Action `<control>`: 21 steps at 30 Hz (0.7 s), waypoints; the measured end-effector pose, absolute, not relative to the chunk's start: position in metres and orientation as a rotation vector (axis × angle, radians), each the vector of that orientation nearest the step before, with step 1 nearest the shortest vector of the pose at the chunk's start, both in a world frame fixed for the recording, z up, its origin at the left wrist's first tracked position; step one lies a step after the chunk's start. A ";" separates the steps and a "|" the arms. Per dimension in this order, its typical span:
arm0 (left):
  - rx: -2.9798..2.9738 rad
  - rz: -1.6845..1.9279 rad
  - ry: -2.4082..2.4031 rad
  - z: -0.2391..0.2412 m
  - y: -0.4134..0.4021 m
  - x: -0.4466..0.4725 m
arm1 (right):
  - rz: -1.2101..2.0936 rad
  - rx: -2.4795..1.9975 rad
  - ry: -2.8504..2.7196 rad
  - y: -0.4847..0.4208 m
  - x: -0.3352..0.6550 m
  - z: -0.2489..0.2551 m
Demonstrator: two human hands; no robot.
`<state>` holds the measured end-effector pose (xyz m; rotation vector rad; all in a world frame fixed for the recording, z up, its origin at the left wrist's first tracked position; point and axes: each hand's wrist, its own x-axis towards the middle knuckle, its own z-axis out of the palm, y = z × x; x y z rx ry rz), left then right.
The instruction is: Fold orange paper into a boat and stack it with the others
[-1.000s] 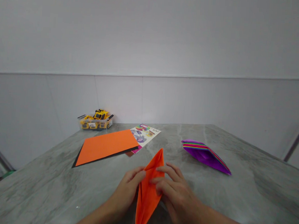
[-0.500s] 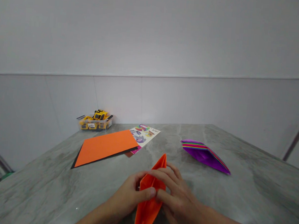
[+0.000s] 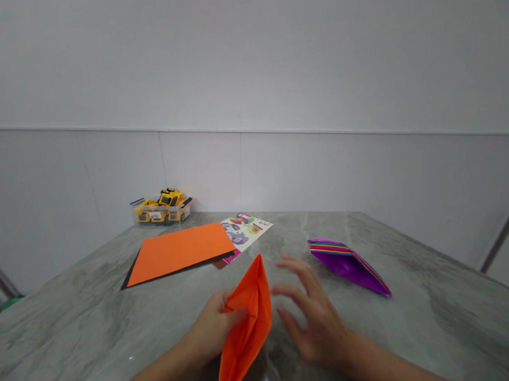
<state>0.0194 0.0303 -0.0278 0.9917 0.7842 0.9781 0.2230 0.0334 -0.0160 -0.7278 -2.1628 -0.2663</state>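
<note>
Here | folded orange paper — creased, sharp-tipped | left grip pinching it | right grip spread wide — apart

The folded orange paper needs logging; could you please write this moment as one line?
left hand: holding folded orange paper | right hand: open beside it | purple folded paper: on marbled tabletop

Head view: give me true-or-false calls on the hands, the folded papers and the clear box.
1. The left hand holds the orange fold. True.
2. The right hand holds nothing. True.
3. The orange fold lies untouched. False: the left hand holds it.
4. The purple fold lies on the table, to the right. True.
5. The purple fold is purple throughout. False: it has multicoloured stripes too.
6. The clear box of yellow toys stands nearer than the orange fold. False: it stands farther back.
</note>
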 end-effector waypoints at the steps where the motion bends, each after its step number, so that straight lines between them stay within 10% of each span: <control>1: 0.983 0.983 0.807 -0.027 0.031 0.019 | -0.367 -0.899 -2.095 0.043 0.231 -0.013; 8: 0.679 0.952 0.848 -0.026 0.031 0.016 | -0.522 -2.093 -1.812 0.101 0.316 -0.017; 21: 0.634 1.045 0.742 -0.022 0.033 0.012 | 0.128 -1.769 -1.720 0.097 0.304 -0.009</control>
